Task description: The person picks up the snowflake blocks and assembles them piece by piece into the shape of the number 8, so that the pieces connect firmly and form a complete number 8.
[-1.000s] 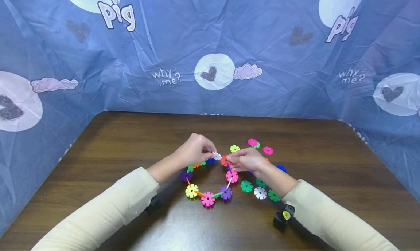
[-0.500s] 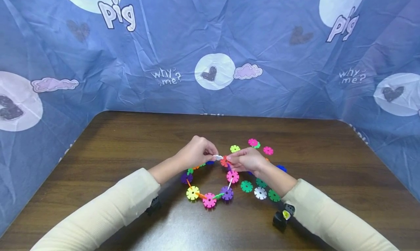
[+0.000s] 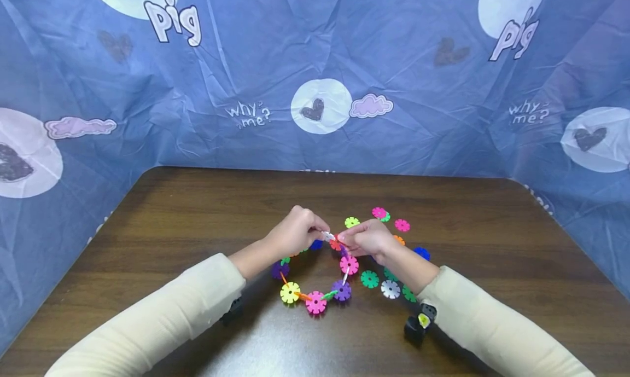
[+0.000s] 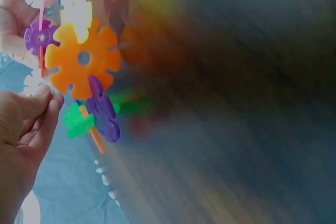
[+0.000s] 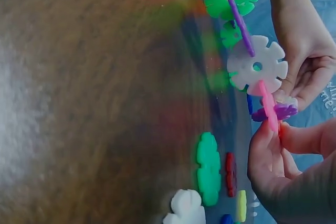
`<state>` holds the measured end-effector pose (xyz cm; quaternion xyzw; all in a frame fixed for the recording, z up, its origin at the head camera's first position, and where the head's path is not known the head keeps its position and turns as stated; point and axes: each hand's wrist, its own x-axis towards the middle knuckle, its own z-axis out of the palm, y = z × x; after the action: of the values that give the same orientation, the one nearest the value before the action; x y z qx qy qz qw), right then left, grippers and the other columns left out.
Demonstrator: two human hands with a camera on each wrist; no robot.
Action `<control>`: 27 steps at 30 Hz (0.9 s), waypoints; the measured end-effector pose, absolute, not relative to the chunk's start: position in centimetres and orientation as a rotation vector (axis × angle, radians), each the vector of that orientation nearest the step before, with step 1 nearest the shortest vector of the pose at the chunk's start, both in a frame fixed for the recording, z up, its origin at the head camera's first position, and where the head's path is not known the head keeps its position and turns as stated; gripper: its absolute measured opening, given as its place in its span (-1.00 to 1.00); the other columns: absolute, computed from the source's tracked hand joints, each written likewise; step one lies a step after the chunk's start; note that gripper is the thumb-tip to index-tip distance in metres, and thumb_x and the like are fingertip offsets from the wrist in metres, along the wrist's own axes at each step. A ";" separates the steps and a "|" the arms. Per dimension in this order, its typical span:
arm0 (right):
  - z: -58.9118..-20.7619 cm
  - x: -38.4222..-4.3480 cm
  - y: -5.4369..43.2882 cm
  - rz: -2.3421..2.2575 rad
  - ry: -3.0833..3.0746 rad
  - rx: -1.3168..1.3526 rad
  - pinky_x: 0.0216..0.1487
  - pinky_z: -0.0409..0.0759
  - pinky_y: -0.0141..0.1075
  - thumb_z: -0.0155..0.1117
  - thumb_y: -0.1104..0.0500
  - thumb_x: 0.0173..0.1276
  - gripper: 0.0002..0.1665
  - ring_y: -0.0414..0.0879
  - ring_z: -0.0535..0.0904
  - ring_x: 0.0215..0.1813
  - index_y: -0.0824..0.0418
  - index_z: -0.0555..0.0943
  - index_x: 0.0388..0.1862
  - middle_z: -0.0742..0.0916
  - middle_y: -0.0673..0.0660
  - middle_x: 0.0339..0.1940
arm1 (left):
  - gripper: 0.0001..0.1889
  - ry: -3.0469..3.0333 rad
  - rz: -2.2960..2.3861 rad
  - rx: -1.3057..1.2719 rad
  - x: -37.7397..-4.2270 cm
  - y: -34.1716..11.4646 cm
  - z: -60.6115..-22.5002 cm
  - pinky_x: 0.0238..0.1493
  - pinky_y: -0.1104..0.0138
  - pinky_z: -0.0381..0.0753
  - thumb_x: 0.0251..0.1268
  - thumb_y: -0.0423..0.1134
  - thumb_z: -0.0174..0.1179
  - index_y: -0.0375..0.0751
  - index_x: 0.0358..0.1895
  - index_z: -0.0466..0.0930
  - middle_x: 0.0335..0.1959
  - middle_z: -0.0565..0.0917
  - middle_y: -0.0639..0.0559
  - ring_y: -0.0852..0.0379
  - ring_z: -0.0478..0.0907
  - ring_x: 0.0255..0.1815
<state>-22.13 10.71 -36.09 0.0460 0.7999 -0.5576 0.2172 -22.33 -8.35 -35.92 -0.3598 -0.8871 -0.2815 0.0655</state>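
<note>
Cream sleeves (image 3: 147, 317), soft-looking fabric, came in from the bottom corners, cut off by the frame edge; black wrist unit (image 3: 415, 329) sat at the right cuff, its twin mostly hidden behind the left one; chain (image 3: 316, 302) of slotted plastic discs was mid-worktop (image 3: 206, 218), curved into a near ring; discs were thin, round, notch-rimmed like flowers, small centre hole, face-on ones linked by edge-on ones; near run read yellow, pink, purple, with orange and green links; worktop was dark wood grain, glossy, glare at the near side; loose discs (image 3: 369, 279), green and white among them, lay just right of the chain, some partly covered by the right forearm.

Left hand (image 3: 294, 230) was closed, thumb and finger pinching a white disc (image 3: 328, 236) at the chain's far side; it covered part of the left stretch; right hand (image 3: 372, 240) pinched a red disc (image 3: 337, 243) beside it, other fingers loosely bent; couldn't tell whether white and red were slotted together; left wrist view had an orange disc (image 4: 84, 59) sharp, glare above it, colour smears alongside.

Farther out, yellow (image 3: 351, 222) and pink (image 3: 402, 225) loose pieces; behind, creased blue cloth (image 3: 315, 48) printed with hearts and clouds.
</note>
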 end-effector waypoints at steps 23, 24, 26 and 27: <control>-36.3 -22.6 11.4 -1.500 2.141 0.034 -0.21 0.72 -0.34 0.16 0.34 0.37 -0.62 -0.30 0.60 -0.47 0.57 0.52 0.08 0.67 -0.05 -0.52 | -0.76 -3.371 -1.327 -0.587 -24.7 -10.5 -35.3 -0.44 0.48 0.41 0.35 -0.23 0.15 -0.33 -0.14 0.70 -0.61 0.48 0.12 0.25 0.37 -0.52; -36.3 -22.6 11.3 -1.493 2.146 0.028 -0.22 0.72 -0.34 0.16 0.34 0.37 -0.62 -0.30 0.60 -0.48 0.57 0.52 0.08 0.67 -0.04 -0.51 | -0.77 -3.367 -1.333 -0.560 -24.7 -10.4 -35.4 -0.46 0.48 0.39 0.33 -0.23 0.17 -0.33 -0.16 0.71 -0.63 0.47 0.14 0.26 0.36 -0.54; -36.2 -22.6 11.3 -1.478 2.153 0.017 -0.22 0.72 -0.34 0.16 0.33 0.37 -0.62 -0.30 0.59 -0.48 0.56 0.53 0.08 0.67 -0.04 -0.50 | -0.79 -3.364 -1.389 -0.484 -24.7 -10.4 -35.4 -0.48 0.49 0.37 0.29 -0.25 0.21 -0.34 -0.17 0.71 -0.64 0.47 0.16 0.26 0.35 -0.55; -36.1 -22.6 11.3 -1.470 2.155 0.014 -0.22 0.72 -0.34 0.16 0.33 0.37 -0.63 -0.30 0.59 -0.48 0.56 0.53 0.08 0.66 -0.03 -0.49 | -0.79 -3.355 -1.433 -0.452 -24.6 -10.4 -35.5 -0.48 0.49 0.38 0.28 -0.26 0.22 -0.35 -0.18 0.71 -0.64 0.48 0.17 0.26 0.36 -0.55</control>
<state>-22.62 11.29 -36.14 0.0050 0.7970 -0.5436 0.2632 -24.64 -10.39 -35.48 -0.1186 -0.8803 -0.3759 -0.2641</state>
